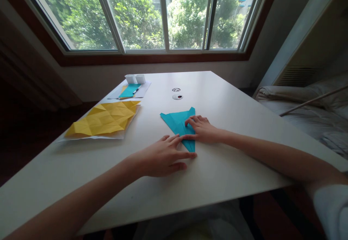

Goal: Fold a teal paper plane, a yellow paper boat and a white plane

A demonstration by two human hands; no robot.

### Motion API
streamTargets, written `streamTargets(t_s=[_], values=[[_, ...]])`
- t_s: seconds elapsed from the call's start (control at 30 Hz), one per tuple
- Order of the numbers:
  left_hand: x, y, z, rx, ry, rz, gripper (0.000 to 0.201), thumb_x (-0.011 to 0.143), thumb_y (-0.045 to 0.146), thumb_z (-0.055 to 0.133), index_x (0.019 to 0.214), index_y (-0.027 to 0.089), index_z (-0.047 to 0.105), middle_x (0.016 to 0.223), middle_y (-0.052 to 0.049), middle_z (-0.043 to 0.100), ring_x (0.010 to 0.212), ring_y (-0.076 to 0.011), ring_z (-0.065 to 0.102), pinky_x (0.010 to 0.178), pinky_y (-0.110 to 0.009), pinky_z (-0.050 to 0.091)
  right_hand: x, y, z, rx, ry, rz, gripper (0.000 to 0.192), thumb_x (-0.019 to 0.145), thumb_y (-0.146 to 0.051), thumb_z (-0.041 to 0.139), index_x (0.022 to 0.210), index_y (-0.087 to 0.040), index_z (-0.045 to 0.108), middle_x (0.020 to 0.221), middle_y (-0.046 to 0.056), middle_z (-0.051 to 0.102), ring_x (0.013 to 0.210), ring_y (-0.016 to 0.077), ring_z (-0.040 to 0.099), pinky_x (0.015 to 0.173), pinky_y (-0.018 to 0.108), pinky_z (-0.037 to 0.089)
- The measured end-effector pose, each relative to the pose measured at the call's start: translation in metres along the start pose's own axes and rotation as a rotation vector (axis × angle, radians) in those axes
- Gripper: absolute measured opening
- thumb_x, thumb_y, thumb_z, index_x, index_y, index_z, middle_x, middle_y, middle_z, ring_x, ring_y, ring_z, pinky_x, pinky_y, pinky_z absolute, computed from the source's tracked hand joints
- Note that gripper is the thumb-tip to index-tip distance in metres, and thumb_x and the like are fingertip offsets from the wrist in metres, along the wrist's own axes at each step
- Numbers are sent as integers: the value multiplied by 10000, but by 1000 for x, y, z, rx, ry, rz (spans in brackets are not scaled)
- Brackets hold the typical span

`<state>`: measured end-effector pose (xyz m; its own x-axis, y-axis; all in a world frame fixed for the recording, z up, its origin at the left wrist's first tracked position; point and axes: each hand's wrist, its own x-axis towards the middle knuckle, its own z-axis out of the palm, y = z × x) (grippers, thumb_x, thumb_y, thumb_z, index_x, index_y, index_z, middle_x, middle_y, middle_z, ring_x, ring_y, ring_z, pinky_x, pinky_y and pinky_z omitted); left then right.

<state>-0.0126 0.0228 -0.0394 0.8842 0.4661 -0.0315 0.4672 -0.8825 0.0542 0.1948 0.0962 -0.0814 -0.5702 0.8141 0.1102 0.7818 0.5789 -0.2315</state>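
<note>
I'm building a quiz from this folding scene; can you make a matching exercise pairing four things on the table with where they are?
Things:
1. folded blue paper
2. creased yellow paper sheet
3. two small white cups
4. two round desk grommets

Places:
A. far left corner of the white table
B. under both hands, left hand and right hand
C. table middle, beyond the blue paper
D. left edge, on a white sheet

Pairs: 1-B, 2-D, 3-A, 4-C

The single head-worn camera looked forward and down from close above the counter [228,99], facing the window [163,15] at twelve o'clock, a bed [304,113] at three o'clock.
</note>
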Motion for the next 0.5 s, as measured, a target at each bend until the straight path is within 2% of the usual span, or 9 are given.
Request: streamTargets(t_s=[0.1, 0.23, 0.33, 0.5], values=[[0, 1, -1, -8, -18, -8, 408, 894, 392, 402, 1301, 376, 406, 1334, -119, 402, 1196, -316, 408, 927, -493, 348, 10, 9, 1, 5, -84, 23, 771, 679, -783, 374, 1276, -295, 371, 1373, 99, 333, 1243, 352, 278, 992, 532, 211], [0, 0, 0, -4, -23, -8, 414, 896, 424, 385, 1308, 383, 395, 1295, -129, 445, 1242, -330, 357, 928, -501, 341, 22, 18, 0, -4, -142, 69, 832, 669, -799, 351, 1351, -329, 271, 1464, 69, 195, 1306, 364, 176, 1019, 539, 147], [0, -1, 1, 2, -38, -13, 424, 898, 448, 363, 1319, 396, 373, 1296, -139, 447, 1260, -339, 338, 923, -513, 344, 33, 24, 0, -12, -135, 140, 860, 656, -802, 367, 1360, -319, 264, 1479, 76, 152, 1314, 361, 163, 1024, 528, 150], [0, 0, 0, -10, -22, -17, 427, 885, 463, 391, 1307, 394, 394, 1284, -125, 471, 1252, -336, 357, 931, -509, 347, 49, 34, 1, -15, -54, 274, 878, 627, -812, 391, 1343, -314, 297, 1473, 77, 160, 1296, 356, 200, 1012, 527, 192]])
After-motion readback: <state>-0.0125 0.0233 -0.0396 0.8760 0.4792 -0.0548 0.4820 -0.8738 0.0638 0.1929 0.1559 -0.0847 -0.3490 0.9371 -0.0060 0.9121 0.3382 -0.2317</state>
